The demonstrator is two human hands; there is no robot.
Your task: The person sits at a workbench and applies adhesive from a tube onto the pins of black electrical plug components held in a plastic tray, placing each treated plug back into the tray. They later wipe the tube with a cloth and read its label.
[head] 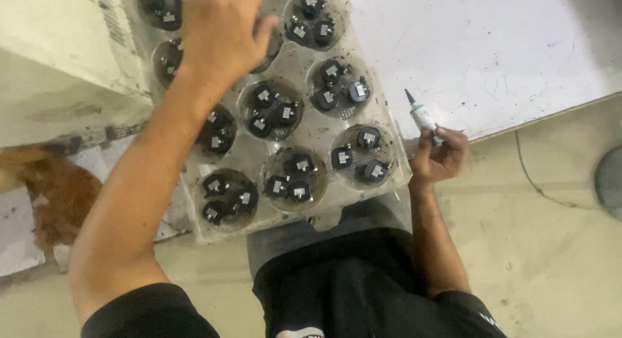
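Head view: my left hand (pixel 220 30) reaches, fingers curled, over the clear tray (pixel 322 129) of black parts (pixel 272 111); my right hand (pixel 440 155) grips the small applicator (pixel 421 114), idle beside the tray. Every visible well looks filled.

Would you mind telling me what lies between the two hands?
In the head view, cups of the clear tray holding small black parts lie between left hand and right hand.

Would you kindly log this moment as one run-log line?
left hand: over clear cupped tray, grip unclear | right hand: holds small dark-tipped tube | tray cups: small black parts
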